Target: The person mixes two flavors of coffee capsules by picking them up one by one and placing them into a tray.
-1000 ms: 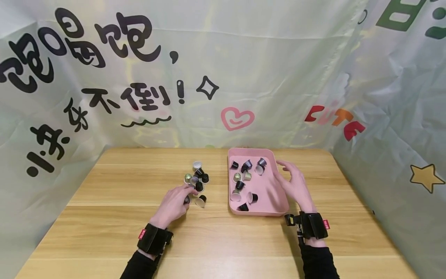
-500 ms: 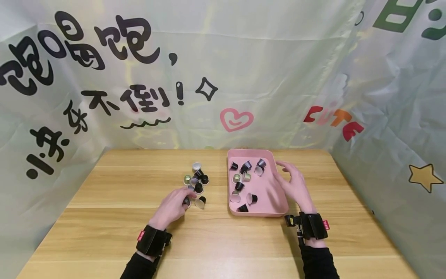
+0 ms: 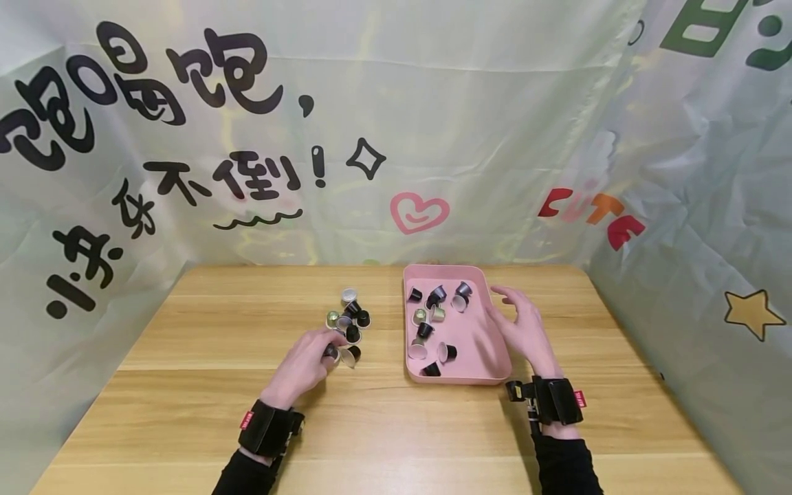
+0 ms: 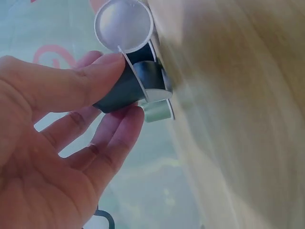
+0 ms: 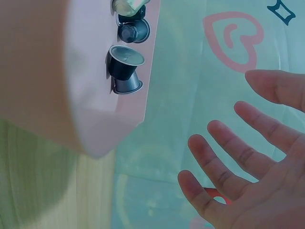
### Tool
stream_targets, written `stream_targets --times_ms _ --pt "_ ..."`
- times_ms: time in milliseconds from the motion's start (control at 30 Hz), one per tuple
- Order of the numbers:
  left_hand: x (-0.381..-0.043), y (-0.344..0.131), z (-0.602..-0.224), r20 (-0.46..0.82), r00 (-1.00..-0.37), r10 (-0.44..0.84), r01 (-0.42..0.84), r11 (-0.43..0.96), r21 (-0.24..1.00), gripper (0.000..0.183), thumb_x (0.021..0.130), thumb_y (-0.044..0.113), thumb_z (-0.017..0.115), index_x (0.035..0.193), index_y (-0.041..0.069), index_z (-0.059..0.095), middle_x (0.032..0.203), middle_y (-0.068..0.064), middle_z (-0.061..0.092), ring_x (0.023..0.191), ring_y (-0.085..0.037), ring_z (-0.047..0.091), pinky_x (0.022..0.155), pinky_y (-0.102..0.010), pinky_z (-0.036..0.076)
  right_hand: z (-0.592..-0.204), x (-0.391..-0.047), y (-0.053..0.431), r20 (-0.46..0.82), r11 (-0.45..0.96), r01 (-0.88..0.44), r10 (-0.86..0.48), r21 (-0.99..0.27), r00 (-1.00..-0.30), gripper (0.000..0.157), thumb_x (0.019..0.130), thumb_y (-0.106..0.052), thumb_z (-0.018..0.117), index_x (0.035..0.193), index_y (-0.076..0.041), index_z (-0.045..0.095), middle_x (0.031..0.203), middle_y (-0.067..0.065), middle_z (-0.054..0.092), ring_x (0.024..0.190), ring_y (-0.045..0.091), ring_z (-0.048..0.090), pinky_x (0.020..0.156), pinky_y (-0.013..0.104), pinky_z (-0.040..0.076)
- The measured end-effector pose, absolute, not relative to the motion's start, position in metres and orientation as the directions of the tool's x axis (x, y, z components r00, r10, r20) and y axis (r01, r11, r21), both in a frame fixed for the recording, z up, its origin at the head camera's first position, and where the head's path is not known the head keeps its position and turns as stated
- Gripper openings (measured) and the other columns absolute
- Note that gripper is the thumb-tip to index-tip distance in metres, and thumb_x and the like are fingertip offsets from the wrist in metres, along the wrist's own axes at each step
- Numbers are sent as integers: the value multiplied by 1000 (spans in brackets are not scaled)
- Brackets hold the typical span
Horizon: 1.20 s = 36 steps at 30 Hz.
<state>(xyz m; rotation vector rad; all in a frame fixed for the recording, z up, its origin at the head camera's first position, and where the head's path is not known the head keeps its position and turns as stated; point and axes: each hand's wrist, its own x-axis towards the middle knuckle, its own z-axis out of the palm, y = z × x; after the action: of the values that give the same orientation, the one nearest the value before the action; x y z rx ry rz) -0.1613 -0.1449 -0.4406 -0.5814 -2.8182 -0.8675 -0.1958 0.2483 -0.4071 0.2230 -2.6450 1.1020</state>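
My left hand (image 3: 306,361) is at the near side of a small pile of coffee capsules (image 3: 353,307) on the table. In the left wrist view, its thumb and fingers pinch a dark coffee capsule (image 4: 121,90) by the body, its pale rim facing the table. Right beside it in the head view lies a black capsule with a pale lid (image 3: 349,356). My right hand (image 3: 526,326) hovers at the right edge of the pink tray (image 3: 476,344), fingers spread and holding nothing. Several black, blue-grey and green capsules (image 3: 425,330) lie scattered inside the tray, mostly on its left half.
The wooden table (image 3: 396,433) runs back to a printed cloth backdrop (image 3: 495,137), which also covers both sides. A green capsule (image 3: 333,318) and a silver-lidded one (image 3: 349,295) belong to the left pile. The tray has a low raised wall.
The black capsule with the pale lid has shifted slightly left and turned, now close against the held one. My left hand has moved very little; the right hand stays in place.
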Motion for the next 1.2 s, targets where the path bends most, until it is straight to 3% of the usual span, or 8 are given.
stream_targets --times_ms 333,633,967,1133,1200 --pt "-160 -145 -433 259 -911 321 412 757 507 31 82 -7 71 112 -1 72 110 -15 75 105 -34 67 98 -52 54 -407 -196 250 310 699 -251 -44 -670 -950 46 100 -17 61 141 0 52 147 29 50 129 48 50 107 66 38" --pt "-161 -141 -427 192 -918 348 389 686 615 33 93 6 66 126 1 66 126 -19 70 114 -32 66 102 -53 53 -406 -195 251 292 697 -235 -39 -677 -956 46 101 -18 60 143 -1 51 148 28 49 130 47 49 108 65 37" --pt "-166 -111 -408 200 -920 336 380 646 662 27 103 18 57 126 10 65 112 -6 73 96 -13 65 89 -35 56 -406 -196 249 289 691 -229 -30 -686 -957 46 101 -19 60 142 -2 52 147 28 49 131 47 49 108 66 38" --pt "-173 -87 -402 241 -915 323 395 602 694 29 98 20 64 124 6 65 104 -7 72 82 -11 62 72 -25 56 -406 -197 250 291 688 -233 -33 -687 -956 46 101 -19 60 142 -2 52 148 27 49 131 47 49 108 66 38" --pt "-177 -78 -402 252 -913 320 399 577 713 32 95 20 68 124 5 66 108 -11 72 84 -14 64 72 -26 57 -406 -196 250 290 685 -233 -34 -690 -956 46 101 -19 60 143 -2 52 148 27 49 131 47 48 108 66 37"
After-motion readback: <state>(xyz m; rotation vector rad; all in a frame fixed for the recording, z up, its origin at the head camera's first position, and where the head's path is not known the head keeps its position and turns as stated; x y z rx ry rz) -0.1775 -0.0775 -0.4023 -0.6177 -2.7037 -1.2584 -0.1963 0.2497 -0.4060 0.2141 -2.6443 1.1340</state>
